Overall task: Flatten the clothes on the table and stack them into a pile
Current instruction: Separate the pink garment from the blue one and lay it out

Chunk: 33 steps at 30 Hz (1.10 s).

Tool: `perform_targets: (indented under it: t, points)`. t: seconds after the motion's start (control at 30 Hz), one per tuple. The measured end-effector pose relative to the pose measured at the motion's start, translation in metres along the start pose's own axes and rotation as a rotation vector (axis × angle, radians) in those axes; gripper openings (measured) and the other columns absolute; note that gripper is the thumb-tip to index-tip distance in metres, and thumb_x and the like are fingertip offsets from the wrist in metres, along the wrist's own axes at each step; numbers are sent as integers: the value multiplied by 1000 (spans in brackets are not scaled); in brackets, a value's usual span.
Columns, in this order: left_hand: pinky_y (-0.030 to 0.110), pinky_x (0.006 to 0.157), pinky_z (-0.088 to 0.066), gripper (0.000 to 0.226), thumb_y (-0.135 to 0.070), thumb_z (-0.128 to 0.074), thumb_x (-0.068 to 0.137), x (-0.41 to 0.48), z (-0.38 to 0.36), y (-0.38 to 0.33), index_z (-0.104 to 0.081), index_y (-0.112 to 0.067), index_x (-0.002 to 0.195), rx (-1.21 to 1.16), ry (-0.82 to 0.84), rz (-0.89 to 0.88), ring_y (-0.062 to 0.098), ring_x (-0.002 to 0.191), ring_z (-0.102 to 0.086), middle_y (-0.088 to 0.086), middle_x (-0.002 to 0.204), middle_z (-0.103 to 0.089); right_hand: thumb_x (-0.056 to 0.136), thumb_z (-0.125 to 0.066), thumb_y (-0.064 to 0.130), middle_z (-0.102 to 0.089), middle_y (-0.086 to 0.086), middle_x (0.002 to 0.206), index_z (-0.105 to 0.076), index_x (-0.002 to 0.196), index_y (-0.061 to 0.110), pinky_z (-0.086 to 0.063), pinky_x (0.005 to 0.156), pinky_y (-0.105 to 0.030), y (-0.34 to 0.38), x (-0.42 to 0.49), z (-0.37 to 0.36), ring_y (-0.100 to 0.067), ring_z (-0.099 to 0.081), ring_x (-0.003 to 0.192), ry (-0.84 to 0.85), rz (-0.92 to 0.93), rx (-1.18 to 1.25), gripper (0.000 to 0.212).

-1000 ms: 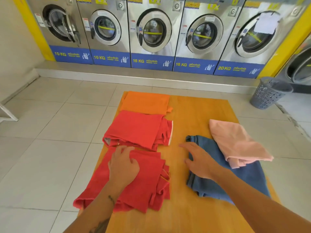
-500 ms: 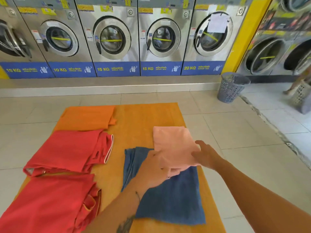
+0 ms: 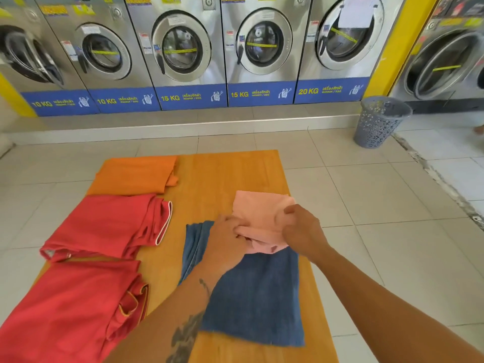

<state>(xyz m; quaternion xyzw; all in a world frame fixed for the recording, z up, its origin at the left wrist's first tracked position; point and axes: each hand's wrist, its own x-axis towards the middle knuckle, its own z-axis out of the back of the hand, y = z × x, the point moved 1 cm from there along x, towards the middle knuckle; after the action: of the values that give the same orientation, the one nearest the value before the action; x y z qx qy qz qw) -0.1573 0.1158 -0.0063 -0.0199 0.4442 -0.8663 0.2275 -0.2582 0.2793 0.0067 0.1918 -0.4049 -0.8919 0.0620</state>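
Both hands on the pink cloth [image 3: 262, 213] now, left hand [image 3: 225, 247] pinching its near left edge, right hand [image 3: 301, 231] clamped on the near right side. The cloth lies across the far end of the blue cloth [image 3: 256, 289], whose long axis runs near to far on the orange table [image 3: 225, 174]. Two red garments [image 3: 104, 226] and an orange one [image 3: 136, 174] sit flat to the left

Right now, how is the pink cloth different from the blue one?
The pink cloth is smaller and bunched in both hands, left and right; the blue cloth is bigger and lies flat. Pink rests on blue's far end. Both are on the orange table.
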Motion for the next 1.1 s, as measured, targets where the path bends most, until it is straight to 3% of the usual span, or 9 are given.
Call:
perform_targets:
  t: [0.13,0.2,0.3,0.47,0.6,0.77,0.93,1.0,1.1]
  points:
    - [6,74,-38,44,6,-48,79,-4,62,37,-72,-25,98,95,68,3,12,105,-55,-9,114,-52,78,-57,21,-58,2,104,-50,126,31,-55,70,-30,19,-41,-29,-16,-60,90,194,-37,109,50]
    - [5,81,-37,50,8,-46,78,-14,88,63,-68,-34,89,140,107,62,14,111,-55,-7,116,-53,73,-63,22,-58,3,99,-51,126,28,-54,68,-26,19,-63,-49,-13,-59,81,528,-99,79,54]
    - [30,87,-50,43,4,-45,81,-31,102,87,-67,-30,95,-35,54,198,21,102,-62,0,109,-63,76,-60,16,-61,-10,92,-61,101,17,-38,55,-21,24,-66,-60,-16,-48,68,839,-54,-146,25]
    - [40,85,-55,38,-8,-51,76,-44,71,87,-69,-27,104,-476,-27,334,29,89,-65,19,101,-66,90,-50,24,-53,-5,122,-52,131,29,-52,84,-34,27,20,-53,-25,-57,103,255,225,-424,41]
    - [39,80,-57,40,5,-51,88,-38,55,87,-68,-24,111,-599,-248,415,22,86,-65,10,104,-68,93,-47,32,-39,-12,143,-28,149,40,-41,105,-51,18,79,-61,-40,-40,130,330,175,-604,59]
    - [28,80,-53,52,7,-57,90,-42,43,72,-60,-25,131,-847,-399,355,14,103,-64,-6,115,-69,96,-54,35,-35,-11,154,-21,154,34,-38,106,-42,10,110,-66,-35,-41,135,465,60,-294,66]
    - [27,87,-54,70,6,-60,90,-51,19,55,-56,-59,116,-735,-348,240,1,101,-64,-25,108,-69,92,-57,36,-41,-8,150,-26,151,38,-38,109,-50,12,116,-62,-35,-46,129,518,-21,-161,67]
    - [24,79,-49,76,2,-60,85,-50,15,56,-53,-69,111,-620,-333,217,4,81,-57,-17,96,-61,91,-56,30,-42,-4,149,-31,149,39,-38,108,-44,15,111,-61,-30,-45,128,531,-4,-166,64]
    - [22,72,-46,72,-15,-54,82,-43,13,60,-39,-58,138,-452,-304,198,5,69,-49,17,109,-53,85,-56,17,-44,1,146,-36,145,42,-39,94,-36,22,96,-56,-21,-45,117,455,122,-180,67]
